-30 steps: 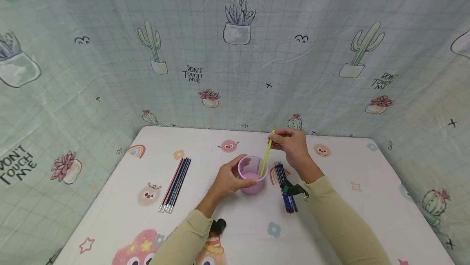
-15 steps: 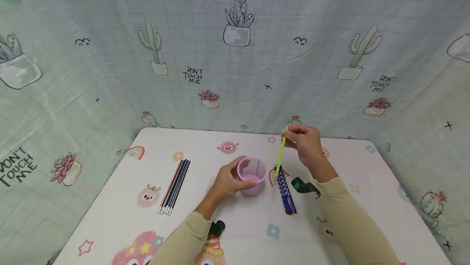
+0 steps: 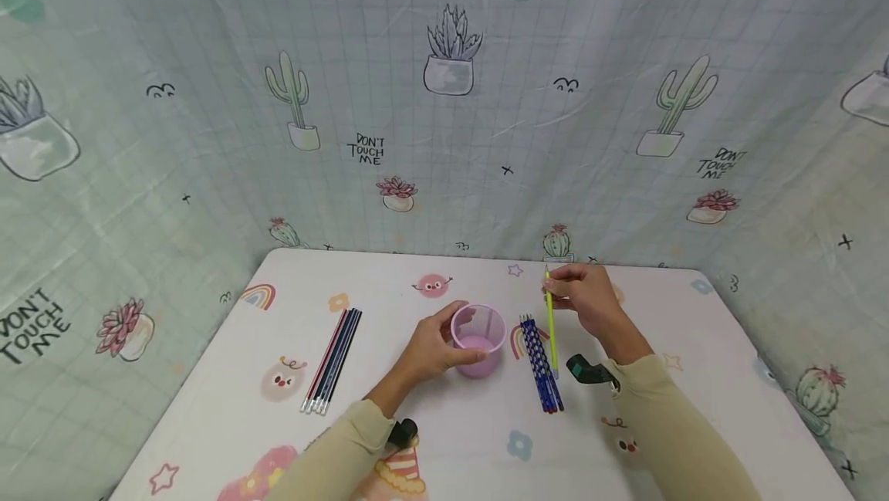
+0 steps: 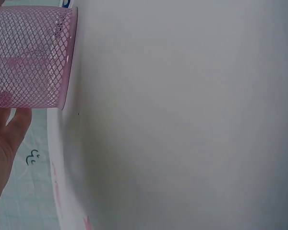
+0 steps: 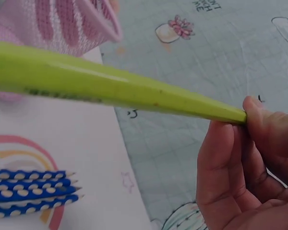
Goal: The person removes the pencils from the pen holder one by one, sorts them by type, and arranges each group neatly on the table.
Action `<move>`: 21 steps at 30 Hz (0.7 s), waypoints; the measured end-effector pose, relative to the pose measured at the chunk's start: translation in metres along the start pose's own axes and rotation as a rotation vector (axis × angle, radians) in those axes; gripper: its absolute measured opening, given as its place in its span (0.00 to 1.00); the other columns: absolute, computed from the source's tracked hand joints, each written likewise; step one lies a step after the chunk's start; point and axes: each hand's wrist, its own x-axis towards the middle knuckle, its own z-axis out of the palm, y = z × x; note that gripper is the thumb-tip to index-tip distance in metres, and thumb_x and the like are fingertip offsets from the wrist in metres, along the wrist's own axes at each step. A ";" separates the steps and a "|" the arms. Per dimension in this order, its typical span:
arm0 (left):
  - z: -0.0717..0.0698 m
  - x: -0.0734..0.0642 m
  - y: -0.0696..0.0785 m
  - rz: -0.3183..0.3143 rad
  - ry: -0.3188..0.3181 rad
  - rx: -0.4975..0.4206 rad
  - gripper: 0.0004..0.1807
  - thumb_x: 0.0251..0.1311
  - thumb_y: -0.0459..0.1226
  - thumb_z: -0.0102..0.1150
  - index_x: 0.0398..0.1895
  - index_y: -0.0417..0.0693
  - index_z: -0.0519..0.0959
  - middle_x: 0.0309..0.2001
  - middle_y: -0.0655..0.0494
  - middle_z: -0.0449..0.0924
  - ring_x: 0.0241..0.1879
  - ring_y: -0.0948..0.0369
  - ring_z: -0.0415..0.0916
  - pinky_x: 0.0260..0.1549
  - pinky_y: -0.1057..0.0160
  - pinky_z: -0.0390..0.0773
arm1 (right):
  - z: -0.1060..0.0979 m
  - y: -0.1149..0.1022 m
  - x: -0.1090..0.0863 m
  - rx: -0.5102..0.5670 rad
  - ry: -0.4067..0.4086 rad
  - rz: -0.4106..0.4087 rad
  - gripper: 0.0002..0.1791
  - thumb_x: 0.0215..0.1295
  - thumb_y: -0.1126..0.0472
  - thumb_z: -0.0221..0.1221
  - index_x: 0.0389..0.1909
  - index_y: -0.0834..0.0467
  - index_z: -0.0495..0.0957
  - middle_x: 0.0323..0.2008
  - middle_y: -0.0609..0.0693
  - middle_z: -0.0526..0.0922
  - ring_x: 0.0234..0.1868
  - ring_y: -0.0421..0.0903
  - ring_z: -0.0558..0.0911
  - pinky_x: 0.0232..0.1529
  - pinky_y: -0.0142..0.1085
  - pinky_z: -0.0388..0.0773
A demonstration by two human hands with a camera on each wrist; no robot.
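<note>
My left hand (image 3: pixel 432 346) holds a pink mesh pencil cup (image 3: pixel 479 368) from its left side, thumb across the front and fingers behind. In the left wrist view, fingertips touch the mesh wall of the cup (image 4: pixel 26 57). Between thumb and fingers, my right hand (image 3: pixel 590 296) pinches a yellow-green pencil (image 3: pixel 552 323) near its upper end. The pencil's lower end hangs close beside a row of blue pencils with white spots (image 3: pixel 542 366), which lie side by side right of the cup. The right wrist view shows the yellow-green pencil (image 5: pixel 134 91) large in front.
Several dark pencils and a red one (image 3: pixel 333 362) lie in a row on the left of the white patterned table (image 3: pixel 430 455). Behind the table's far edge hangs a cactus-print cloth (image 3: pixel 507 130). Both wrists wear black camera mounts (image 3: pixel 589 370).
My right hand has drawn the yellow-green pencil out of the cup and carried it right, past the tips of the blue pencils to their right side. The left hand still holds the cup.
</note>
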 end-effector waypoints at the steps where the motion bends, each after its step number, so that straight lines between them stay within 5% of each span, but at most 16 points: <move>1: 0.000 0.001 0.001 -0.002 -0.001 0.003 0.43 0.51 0.39 0.82 0.71 0.48 0.72 0.64 0.43 0.80 0.61 0.43 0.80 0.63 0.42 0.79 | -0.001 0.003 0.001 -0.001 -0.004 0.008 0.14 0.73 0.67 0.62 0.52 0.74 0.80 0.32 0.43 0.86 0.34 0.41 0.87 0.39 0.31 0.88; 21: 0.001 0.002 0.002 -0.021 -0.004 0.038 0.44 0.51 0.41 0.82 0.72 0.52 0.71 0.64 0.46 0.80 0.62 0.45 0.80 0.63 0.43 0.80 | -0.001 0.061 0.013 -0.141 -0.009 0.168 0.11 0.68 0.66 0.66 0.45 0.71 0.83 0.31 0.49 0.84 0.30 0.42 0.80 0.32 0.33 0.85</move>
